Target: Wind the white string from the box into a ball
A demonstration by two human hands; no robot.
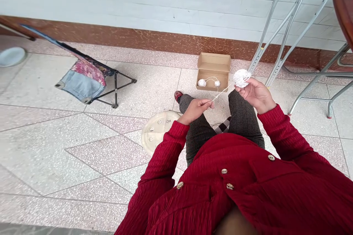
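My right hand (257, 93) is closed around a white ball of yarn (241, 78), held up above my right knee. A strand of yarn (224, 91) runs taut from the ball to my left hand (198, 109), whose fingertips pinch it over my left leg. Beyond my hands an open cardboard box (214, 64) lies on the floor with its lid raised. Inside it sit two smaller white yarn balls, one at the left (202, 83) and one at the right, joined by loose strands.
Silver crutches (286, 29) lean on the tiled wall at the right, beside a metal-legged chair (311, 91). A small folding chair (85, 80) stands on the left. A pale round lid (154, 128) lies by my left leg, and a basin (12, 57) rests far left.
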